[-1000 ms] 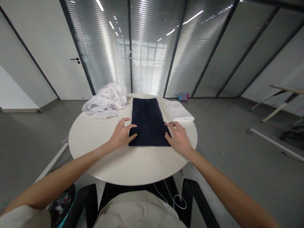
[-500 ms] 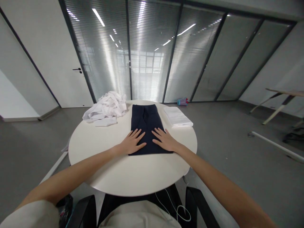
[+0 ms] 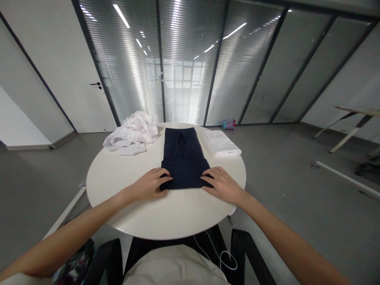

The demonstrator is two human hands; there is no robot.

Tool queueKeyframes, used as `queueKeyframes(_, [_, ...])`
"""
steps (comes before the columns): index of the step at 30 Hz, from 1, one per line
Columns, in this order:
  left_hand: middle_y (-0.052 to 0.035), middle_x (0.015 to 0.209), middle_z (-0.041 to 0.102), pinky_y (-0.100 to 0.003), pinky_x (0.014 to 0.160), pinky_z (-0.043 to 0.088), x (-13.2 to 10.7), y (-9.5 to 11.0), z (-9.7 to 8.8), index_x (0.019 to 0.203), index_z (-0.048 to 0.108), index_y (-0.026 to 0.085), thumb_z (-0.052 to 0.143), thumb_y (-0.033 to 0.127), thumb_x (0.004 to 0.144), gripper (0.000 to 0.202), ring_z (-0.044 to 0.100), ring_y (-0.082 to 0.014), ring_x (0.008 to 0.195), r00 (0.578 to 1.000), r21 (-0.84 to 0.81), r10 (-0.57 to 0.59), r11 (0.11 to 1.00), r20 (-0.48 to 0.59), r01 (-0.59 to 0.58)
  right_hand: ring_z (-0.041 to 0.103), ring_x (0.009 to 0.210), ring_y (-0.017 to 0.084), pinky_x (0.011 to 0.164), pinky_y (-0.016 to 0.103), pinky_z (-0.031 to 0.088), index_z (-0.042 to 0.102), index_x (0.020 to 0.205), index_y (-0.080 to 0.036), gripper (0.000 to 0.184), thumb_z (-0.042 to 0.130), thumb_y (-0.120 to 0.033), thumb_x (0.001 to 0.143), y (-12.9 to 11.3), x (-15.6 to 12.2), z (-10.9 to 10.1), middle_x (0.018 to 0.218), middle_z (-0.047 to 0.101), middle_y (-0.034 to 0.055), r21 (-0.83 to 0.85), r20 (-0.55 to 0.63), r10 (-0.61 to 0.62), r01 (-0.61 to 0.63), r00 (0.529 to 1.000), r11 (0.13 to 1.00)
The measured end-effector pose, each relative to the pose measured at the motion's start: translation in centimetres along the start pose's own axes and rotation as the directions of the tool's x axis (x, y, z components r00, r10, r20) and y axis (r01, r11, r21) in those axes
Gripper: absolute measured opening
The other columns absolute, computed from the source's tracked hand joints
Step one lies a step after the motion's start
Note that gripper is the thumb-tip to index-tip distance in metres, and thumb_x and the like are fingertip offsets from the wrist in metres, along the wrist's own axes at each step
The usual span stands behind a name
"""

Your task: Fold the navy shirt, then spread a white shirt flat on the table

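Folded dark trousers [image 3: 182, 158] on round white table [image 3: 190, 211]; left hand [image 3: 147, 185] and right hand [image 3: 221, 184], 2 in all, unclenched, resting against near edge; smoothing in hand, next calling for even pressure.

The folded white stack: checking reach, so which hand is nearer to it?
Right. The right hand is in front of the folded white stack; the left hand is farther away, across the navy garment.

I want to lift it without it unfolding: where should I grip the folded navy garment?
Probably at its near end, coming from the person's side of the table and sliding underneath at both corners. The folded navy garment is a wide, squared stack lying flat on the round white table there, and the left hand and right hand rest at those corners.
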State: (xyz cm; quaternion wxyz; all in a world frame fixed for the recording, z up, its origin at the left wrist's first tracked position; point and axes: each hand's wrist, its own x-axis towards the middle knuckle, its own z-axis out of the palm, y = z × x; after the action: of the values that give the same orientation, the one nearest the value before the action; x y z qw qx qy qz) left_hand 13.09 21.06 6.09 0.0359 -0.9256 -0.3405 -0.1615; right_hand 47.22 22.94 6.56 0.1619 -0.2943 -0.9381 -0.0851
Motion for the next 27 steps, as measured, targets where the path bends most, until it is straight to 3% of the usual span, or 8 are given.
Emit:
queueKeyframes(4, [-0.0074, 0.096, 0.067, -0.031, 0.082, 0.053, -0.4, 0.0, 0.4, 0.103, 0.072, 0.017, 0.058, 0.016, 0.090, 0.019, 0.066, -0.0189, 0.087, 0.997, 0.080, 0.035, 0.996, -0.072, -0.029, 0.065, 0.092, 0.024, 0.089, 0.043, 0.048, 0.073, 0.108, -0.014, 0.025, 0.055, -0.029, 0.101, 0.1, -0.1, 0.2, 0.097, 0.071, 0.0096, -0.075, 0.001, -0.059, 0.059, 0.998, 0.995])
queueKeyframes(7, [-0.0042, 0.082, 0.066, -0.030, 0.078, 0.050, -0.6, 0.0, 0.6, 0.092, 0.072, 0.017, 0.053, 0.016, 0.097, 0.019, 0.064, -0.0162, 0.076, 0.992, 0.117, 0.115, 0.987, -0.051, -0.109, 0.063, 0.084, 0.020, 0.086, 0.038, 0.046, 0.073, 0.099, -0.015, 0.026, 0.050, -0.023, 0.103, -0.2, -0.4, 0.6, 0.088, 0.069, 0.0072, -0.091, -0.050, -0.103, 0.098, 0.993, 0.991])
queueKeyframes(12, [-0.0031, 0.079, 0.065, -0.031, 0.079, 0.046, -1.8, 0.5, 0.3, 0.095, 0.071, 0.019, 0.052, 0.019, 0.101, 0.020, 0.063, -0.0161, 0.077, 0.977, 0.029, 0.212, 0.977, -0.032, -0.211, 0.058, 0.074, 0.018, 0.078, 0.034, 0.045, 0.070, 0.082, -0.016, 0.027, 0.051, -0.022, 0.100, -1.2, -1.6, 1.0, 0.075, 0.064, 0.0045, -0.041, -0.166, -0.175, 0.171, 0.970, 0.984])
queueKeyframes(16, [-0.0042, 0.084, 0.067, -0.031, 0.079, 0.048, -2.6, 0.7, -0.2, 0.101, 0.071, 0.019, 0.051, 0.022, 0.102, 0.020, 0.064, -0.0162, 0.079, 0.979, -0.053, 0.203, 0.977, -0.027, -0.205, 0.059, 0.075, 0.018, 0.076, 0.034, 0.046, 0.071, 0.088, -0.016, 0.024, 0.053, -0.026, 0.101, -2.0, -2.7, 0.5, 0.078, 0.064, 0.0053, -0.001, -0.148, -0.152, 0.154, 0.977, 0.988])
queueKeyframes(18, [-0.0051, 0.091, 0.070, -0.032, 0.082, 0.050, -2.5, 0.9, -0.7, 0.103, 0.072, 0.019, 0.056, 0.032, 0.101, 0.020, 0.066, -0.0170, 0.084, 0.985, -0.106, 0.169, 0.980, -0.024, -0.171, 0.062, 0.083, 0.020, 0.080, 0.037, 0.048, 0.072, 0.096, -0.016, 0.023, 0.055, -0.032, 0.100, -2.2, -2.8, 0.0, 0.087, 0.068, 0.0077, 0.038, -0.123, -0.111, 0.116, 0.986, 0.992])
queueKeyframes(21, [-0.0091, 0.114, 0.071, -0.037, 0.096, 0.050, -1.4, 1.3, -1.2, 0.112, 0.072, 0.020, 0.059, 0.044, 0.098, 0.031, 0.067, -0.0220, 0.106, 0.997, -0.179, 0.059, 0.982, -0.048, -0.067, 0.060, 0.117, 0.028, 0.098, 0.047, 0.046, 0.067, 0.123, -0.016, 0.038, 0.057, -0.043, 0.098, -2.2, -2.3, -0.6, 0.123, 0.066, 0.0155, 0.104, -0.063, -0.025, 0.032, 0.998, 0.994])
queueKeyframes(24, [-0.0119, 0.142, 0.059, -0.045, 0.113, 0.040, 0.4, 1.9, -0.7, 0.131, 0.064, 0.020, 0.048, 0.045, 0.102, 0.041, 0.051, -0.0263, 0.137, 0.999, -0.188, -0.030, 0.982, -0.036, 0.023, 0.036, 0.146, 0.034, 0.112, 0.056, 0.035, 0.046, 0.150, -0.020, 0.059, 0.050, -0.050, 0.100, -1.9, -1.2, -0.2, 0.157, 0.042, 0.0167, 0.115, 0.044, 0.056, -0.061, 0.997, 0.991])
queueKeyframes(27, [-0.0134, 0.159, 0.039, -0.054, 0.121, 0.025, 1.9, 2.1, 0.9, 0.150, 0.047, 0.020, 0.044, 0.052, 0.102, 0.058, 0.030, -0.0306, 0.151, 0.990, -0.156, -0.076, 0.983, 0.116, 0.094, 0.026, 0.151, 0.034, 0.119, 0.060, 0.025, 0.038, 0.156, -0.024, 0.066, 0.043, -0.058, 0.100, -1.4, -0.2, 1.1, 0.163, 0.031, 0.0142, 0.108, 0.188, 0.125, -0.147, 0.974, 0.983])
